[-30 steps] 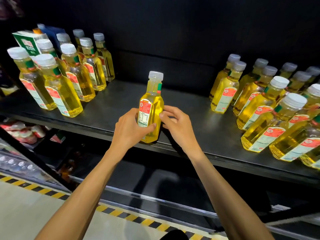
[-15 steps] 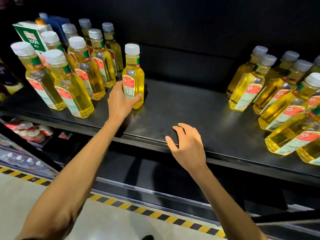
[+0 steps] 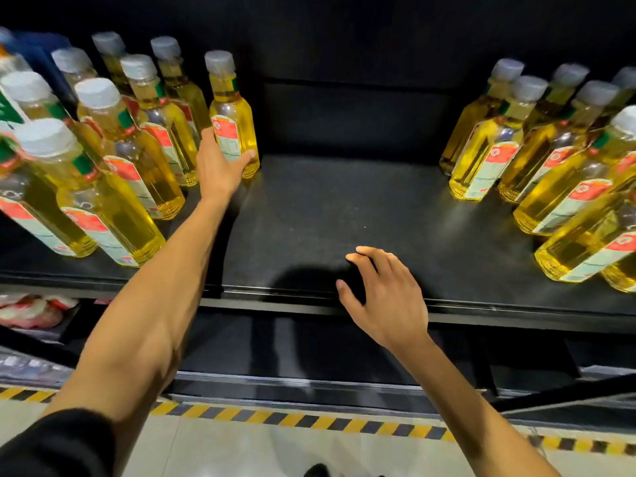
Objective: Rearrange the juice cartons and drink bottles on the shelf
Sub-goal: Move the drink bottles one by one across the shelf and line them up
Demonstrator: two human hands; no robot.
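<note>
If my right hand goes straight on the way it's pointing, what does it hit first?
Probably nothing: the right hand points over bare shelf toward the back panel, passing right of the held drink bottle; depth is unclear.

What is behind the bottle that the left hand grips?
Behind the bottle, gripped by the left hand, only the dark back panel shows. The bottle's own body covers the spot directly behind it, so anything low there cannot be seen.
</note>
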